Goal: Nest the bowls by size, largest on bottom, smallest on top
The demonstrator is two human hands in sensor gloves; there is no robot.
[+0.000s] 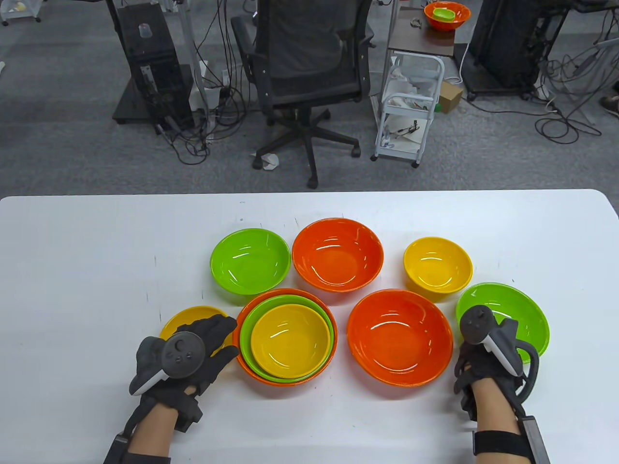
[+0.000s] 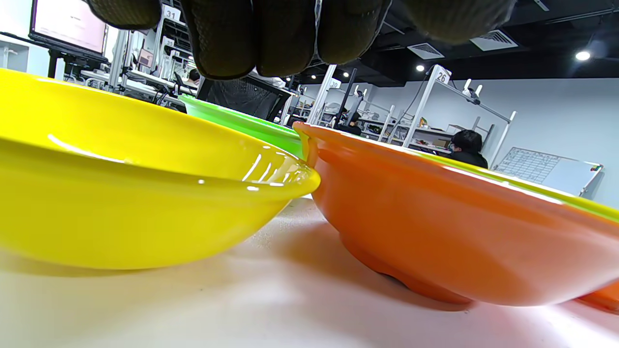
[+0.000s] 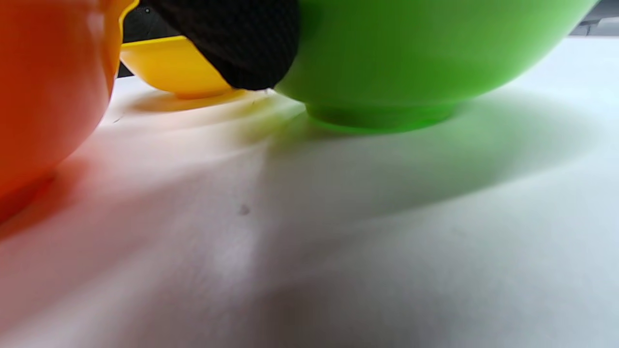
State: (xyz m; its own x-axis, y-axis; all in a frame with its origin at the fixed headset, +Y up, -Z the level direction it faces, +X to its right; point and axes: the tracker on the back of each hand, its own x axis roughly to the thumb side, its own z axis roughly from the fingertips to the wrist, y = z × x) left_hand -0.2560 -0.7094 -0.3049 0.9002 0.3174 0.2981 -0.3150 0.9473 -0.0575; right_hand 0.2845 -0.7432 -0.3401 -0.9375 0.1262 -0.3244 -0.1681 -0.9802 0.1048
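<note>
A nested stack (image 1: 285, 338) stands at the front centre: yellow bowl in green bowl in orange bowl. Beside it on the left is a loose yellow bowl (image 1: 183, 319). My left hand (image 1: 217, 336) hovers over this bowl with its fingers (image 2: 271, 34) stretched above the rim, holding nothing. A big orange bowl (image 1: 400, 337) and a big green bowl (image 1: 508, 316) sit at the front right. My right hand (image 1: 476, 367) is at the green bowl's near-left side; one finger (image 3: 237, 43) lies against its outer wall (image 3: 411, 53). The bowl rests on the table.
At the back stand a green bowl (image 1: 250, 261), an orange bowl (image 1: 337, 254) and a small yellow bowl (image 1: 437, 268). The white table (image 1: 87, 270) has bare room at the left, right and front edges. An office chair (image 1: 309, 72) and a cart stand beyond it.
</note>
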